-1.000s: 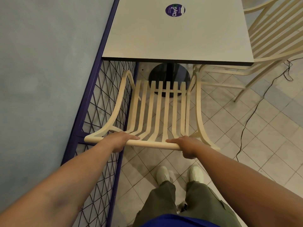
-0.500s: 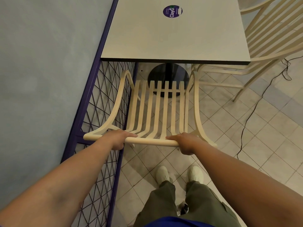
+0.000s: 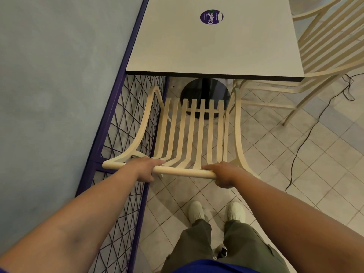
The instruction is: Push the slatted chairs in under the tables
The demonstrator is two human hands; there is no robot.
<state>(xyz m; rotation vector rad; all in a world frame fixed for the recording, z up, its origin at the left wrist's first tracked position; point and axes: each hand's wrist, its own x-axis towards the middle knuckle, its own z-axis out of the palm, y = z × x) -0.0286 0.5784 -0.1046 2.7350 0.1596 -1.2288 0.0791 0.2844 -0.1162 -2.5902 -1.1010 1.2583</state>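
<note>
1. Two hands did the work. Our left hand (image 3: 146,168) and our right hand (image 3: 223,173) were each wrapped round the top rail (image 3: 183,171) of the slatted chair (image 3: 189,133), one near each end of it.
2. The chair stood on the tiled floor (image 3: 295,174), facing the worktop (image 3: 216,46). Nearly all of its seat was out in the open, short of the worktop's near edge. The front ends of its arms came close to that edge, but we could not tell whether they had passed under it.
3. We judged the step in hand to be the push itself, far from finished.
4. The next move, as we read it, called for a straight shove forward. Even pressure from both hands would run the chair square toward the black pedestal base (image 3: 204,89).
5. The purple mesh fence (image 3: 126,123) lay just beside the chair's left arm, so we had little room to drift that way.
6. A second chair (image 3: 325,46) sat at the worktop's right side, and its legs reached near our chair's front right corner. We thought a snag possible there.
</note>
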